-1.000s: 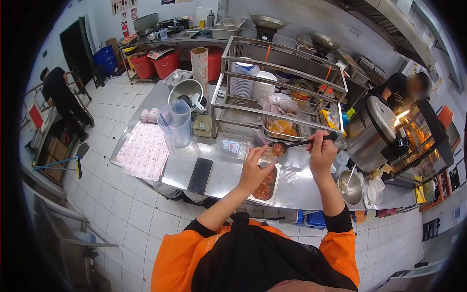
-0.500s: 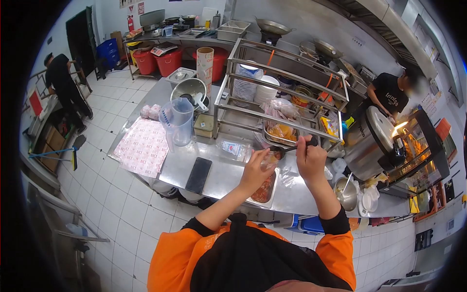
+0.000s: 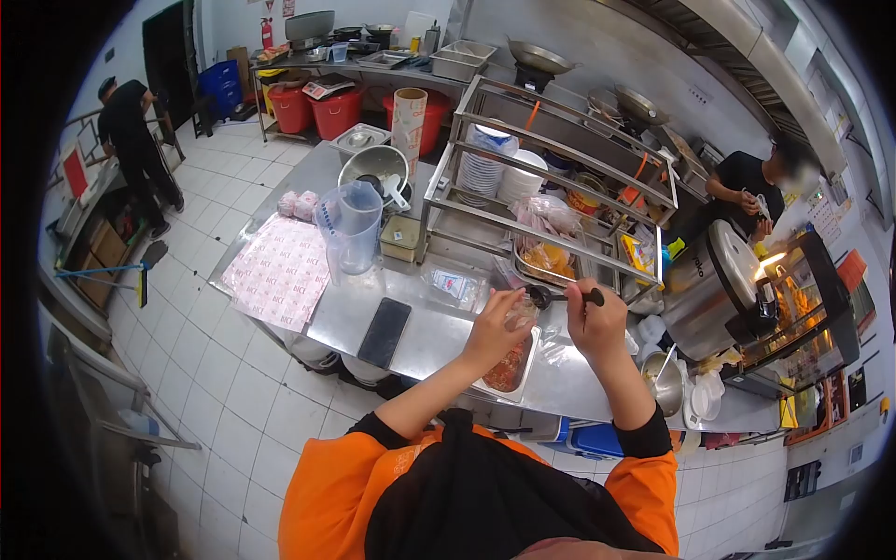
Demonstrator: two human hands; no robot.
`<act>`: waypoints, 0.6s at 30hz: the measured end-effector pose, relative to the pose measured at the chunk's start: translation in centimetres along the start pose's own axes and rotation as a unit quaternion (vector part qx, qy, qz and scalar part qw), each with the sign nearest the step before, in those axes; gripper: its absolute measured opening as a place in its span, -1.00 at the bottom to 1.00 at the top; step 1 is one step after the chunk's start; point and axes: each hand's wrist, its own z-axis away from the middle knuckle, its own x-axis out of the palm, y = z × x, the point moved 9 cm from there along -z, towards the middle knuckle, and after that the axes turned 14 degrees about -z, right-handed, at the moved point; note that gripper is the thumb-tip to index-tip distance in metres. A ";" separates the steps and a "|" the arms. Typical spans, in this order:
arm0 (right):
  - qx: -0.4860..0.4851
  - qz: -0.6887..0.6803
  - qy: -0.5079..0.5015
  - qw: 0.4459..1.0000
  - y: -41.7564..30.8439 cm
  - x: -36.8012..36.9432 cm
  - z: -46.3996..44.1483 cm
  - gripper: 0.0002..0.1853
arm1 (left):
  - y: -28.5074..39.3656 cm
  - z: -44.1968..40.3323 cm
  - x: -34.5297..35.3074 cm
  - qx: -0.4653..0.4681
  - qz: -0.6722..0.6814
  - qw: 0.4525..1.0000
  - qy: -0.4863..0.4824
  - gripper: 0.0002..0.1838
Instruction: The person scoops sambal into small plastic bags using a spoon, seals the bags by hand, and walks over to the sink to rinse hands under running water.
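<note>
My left hand (image 3: 496, 329) is closed on a small clear plastic bag (image 3: 519, 312), its mouth facing the ladle. In my right hand (image 3: 597, 320) is a ladle with a black handle (image 3: 594, 296). Its dark bowl (image 3: 539, 297) sits at the bag, beside my left fingers; what is in it is hard to make out. Below my hands, a metal tray (image 3: 525, 381) holds a chunky red sauce (image 3: 508, 370). More thin clear plastic (image 3: 557, 347) lies on the steel table to the tray's right.
A black phone (image 3: 385, 333), patterned paper (image 3: 277, 271) and a clear plastic jug (image 3: 350, 229) are on the left. A steel rack (image 3: 551, 210) stands just ahead. A large cooker (image 3: 695, 299) is at right, near a co-worker (image 3: 747, 191); another person (image 3: 131, 140) is far left.
My view has shifted slightly. The ladle handle is tilted differently in my right hand, while my left hand stays at the bag. The co-worker at right has lifted both hands off the cooker.
</note>
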 end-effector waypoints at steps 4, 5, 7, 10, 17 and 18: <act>-0.021 -0.007 -0.026 0.999 -0.7 0.1 -0.1 -0.84 | -0.1 0.1 0.0 0.020 -0.016 1.000 0.013 -0.41; -0.028 -0.005 -0.030 0.999 -1.0 0.1 -0.2 -0.83 | -0.2 0.1 0.0 0.018 -0.010 1.000 0.012 -0.41; -0.026 -0.017 -0.045 0.999 -0.7 0.4 0.1 -0.87 | -0.1 0.2 0.0 0.017 -0.007 1.000 0.007 -0.41; -0.043 -0.034 -0.051 0.997 -0.8 0.3 0.0 -0.88 | -0.3 0.2 0.1 0.016 -0.008 1.000 0.006 -0.41; -0.070 -0.051 -0.073 0.994 -1.0 0.2 0.1 -0.86 | -0.5 0.4 0.0 0.004 0.003 1.000 0.000 -0.40; -0.067 -0.062 -0.082 0.992 -0.9 0.5 0.2 -0.86 | -0.6 0.5 -0.1 -0.010 0.020 1.000 -0.005 -0.40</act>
